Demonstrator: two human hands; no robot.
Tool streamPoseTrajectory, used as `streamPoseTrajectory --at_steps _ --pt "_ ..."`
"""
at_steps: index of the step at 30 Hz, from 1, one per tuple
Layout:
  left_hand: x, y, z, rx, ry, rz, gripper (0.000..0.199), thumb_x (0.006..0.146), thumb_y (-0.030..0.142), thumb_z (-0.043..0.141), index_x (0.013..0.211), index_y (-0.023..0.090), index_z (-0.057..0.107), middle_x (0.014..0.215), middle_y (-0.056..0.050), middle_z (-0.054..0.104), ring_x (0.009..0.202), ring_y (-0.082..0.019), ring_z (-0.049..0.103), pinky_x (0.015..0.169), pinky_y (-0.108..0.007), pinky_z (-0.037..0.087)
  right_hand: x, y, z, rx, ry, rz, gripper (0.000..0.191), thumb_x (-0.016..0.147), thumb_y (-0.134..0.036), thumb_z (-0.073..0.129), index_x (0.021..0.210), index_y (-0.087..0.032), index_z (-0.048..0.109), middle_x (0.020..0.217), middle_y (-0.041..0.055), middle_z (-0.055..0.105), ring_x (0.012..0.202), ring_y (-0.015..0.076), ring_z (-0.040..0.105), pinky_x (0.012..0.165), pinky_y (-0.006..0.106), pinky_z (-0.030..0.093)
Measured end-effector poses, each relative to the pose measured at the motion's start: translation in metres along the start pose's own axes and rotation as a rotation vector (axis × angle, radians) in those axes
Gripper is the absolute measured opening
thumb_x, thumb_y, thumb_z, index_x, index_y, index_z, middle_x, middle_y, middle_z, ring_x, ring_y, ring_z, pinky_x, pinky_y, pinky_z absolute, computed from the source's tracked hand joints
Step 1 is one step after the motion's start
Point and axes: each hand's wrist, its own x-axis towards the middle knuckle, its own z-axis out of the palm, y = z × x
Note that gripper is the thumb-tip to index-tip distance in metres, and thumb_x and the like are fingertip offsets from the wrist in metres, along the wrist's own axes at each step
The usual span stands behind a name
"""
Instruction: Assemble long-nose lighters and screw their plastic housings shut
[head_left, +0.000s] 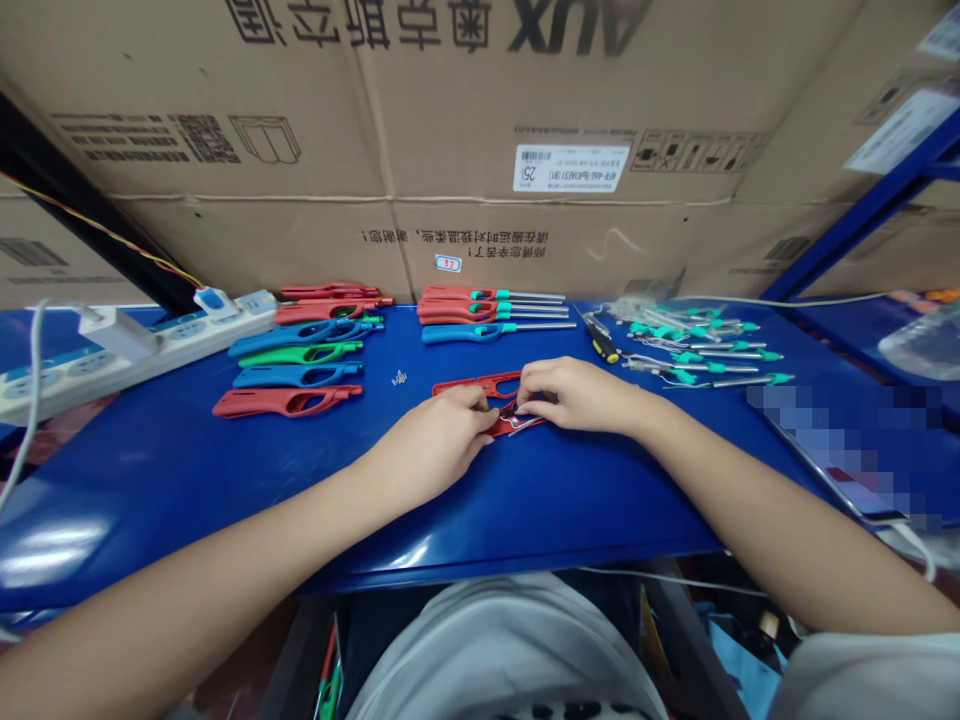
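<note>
My left hand [442,440] is closed with its fingertips on the lower red lighter casing half [499,428], which lies open on the table. Thin white wires and a small dark part [510,410] sit in that half. My right hand [571,393] comes in from the right, thumb and fingers bent together over the wires; what they pinch is hidden. Just behind, a second red casing half [491,384] lies partly covered by both hands. Small screws [399,378] are scattered to the left of the casing.
Coloured empty casings [289,402] are lined up at left; finished-looking long lighters [469,333] lie at the back. Right of them are a yellow-black screwdriver [602,343], several metal lighter tubes with green collars [720,355] and a phone [832,455]. A power strip [195,335] and cardboard boxes [300,230] border the table.
</note>
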Motion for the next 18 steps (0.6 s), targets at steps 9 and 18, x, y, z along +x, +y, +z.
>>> streamPoseTrajectory --at_steps 9,18 --pt "-0.006 0.005 -0.013 0.085 -0.051 -0.071 0.028 0.097 0.016 0.051 0.112 0.016 0.075 0.108 -0.013 0.067 0.098 -0.027 0.068 0.088 -0.04 0.056 -0.011 -0.002 -0.017 0.058 -0.007 -0.029 0.019 0.091 -0.033 0.066 0.102 -0.018 0.069 0.1 0.0056 0.067 0.076 0.0147 0.057 0.069 0.027 0.041" --pt "-0.007 0.001 -0.016 -0.001 -0.034 -0.028 0.042 0.093 0.005 0.05 0.132 0.018 0.06 0.126 -0.012 0.064 0.117 -0.028 0.061 0.101 -0.043 0.051 -0.009 -0.001 -0.013 0.124 -0.094 -0.072 0.006 0.092 -0.024 0.064 0.094 -0.018 0.068 0.099 0.0041 0.06 0.078 0.0136 0.054 0.071 0.026 0.041"
